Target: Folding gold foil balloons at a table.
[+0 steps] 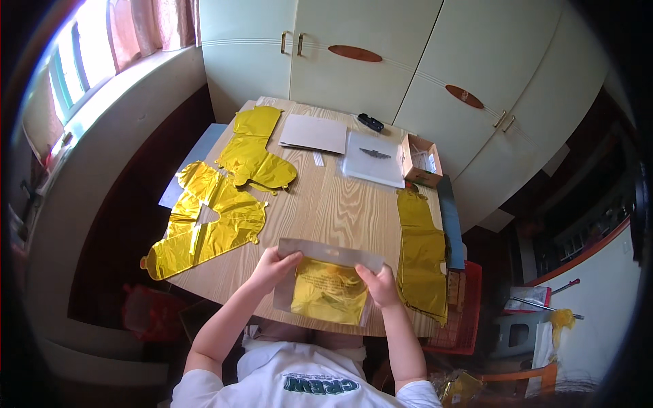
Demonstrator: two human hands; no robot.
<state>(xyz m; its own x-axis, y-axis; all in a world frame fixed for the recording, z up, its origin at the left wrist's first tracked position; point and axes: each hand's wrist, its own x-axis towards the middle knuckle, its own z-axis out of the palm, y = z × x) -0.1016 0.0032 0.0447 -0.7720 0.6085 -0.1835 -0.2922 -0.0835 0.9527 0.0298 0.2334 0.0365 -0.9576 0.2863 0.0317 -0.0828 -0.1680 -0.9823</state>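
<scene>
Pinching pouch [313, 248] at both upper sides, left hand [275, 266] plus right hand [381, 285], likely to keep it flat | containing gold foil [326, 306], between hands | flanked by foil shapes [257, 156] forward-left, long foil piece [423, 251] just right, probably spread flat against creasing | backed by clear bags [364, 164] farther forward-right

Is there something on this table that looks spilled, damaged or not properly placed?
Nothing looks spilled or clearly damaged. Only the flat gold foil balloon with a hole, at the left, looks slightly askew: its lower-left end sticks out past the edge of the wood-grain table.
</scene>
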